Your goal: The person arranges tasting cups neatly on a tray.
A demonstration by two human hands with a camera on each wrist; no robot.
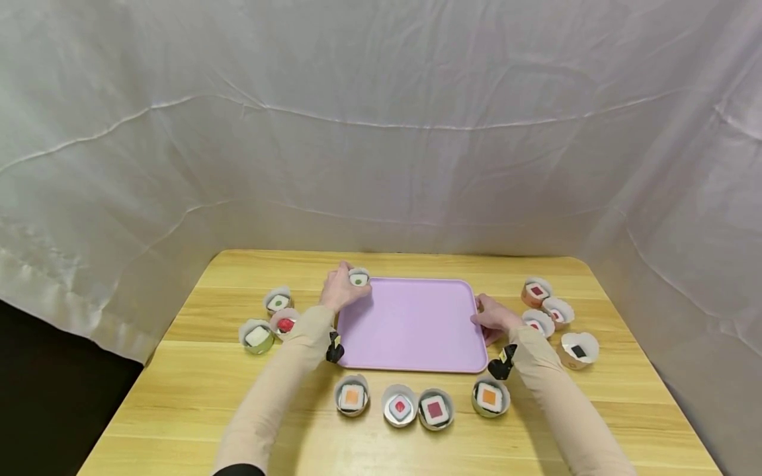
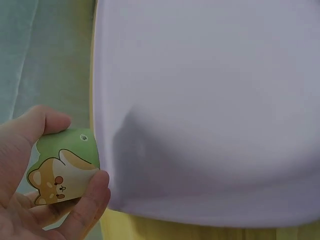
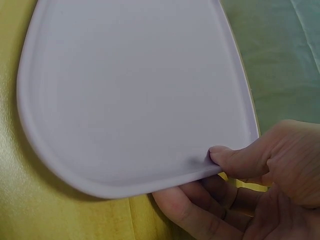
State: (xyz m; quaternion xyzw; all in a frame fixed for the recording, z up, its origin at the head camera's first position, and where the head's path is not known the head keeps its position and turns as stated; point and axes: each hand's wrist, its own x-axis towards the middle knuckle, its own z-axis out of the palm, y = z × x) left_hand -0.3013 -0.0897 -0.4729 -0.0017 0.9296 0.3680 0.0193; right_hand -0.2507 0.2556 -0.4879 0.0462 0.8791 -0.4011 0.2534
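At the far left corner of a purple tray (image 1: 413, 324), my left hand (image 1: 342, 288) holds a paper cup (image 1: 359, 277) with a white, green-centred sushi-like piece inside. The left wrist view shows this cup's (image 2: 67, 165) green side and cartoon dog between thumb and fingers, beside the tray's rim. My right hand (image 1: 494, 313) grips the tray's right edge. In the right wrist view its thumb (image 3: 235, 160) lies over the tray rim (image 3: 115, 190), with the other fingers below it. The tray's surface bears nothing.
Three filled cups (image 1: 258, 336) stand left of the tray. Several more stand in front of it, among them one with an orange-centred piece (image 1: 489, 396). A further group, including a cup with a black-centred piece (image 1: 579, 350), is at the right. Grey cloth (image 1: 405, 165) hangs behind the wooden table (image 1: 196, 410).
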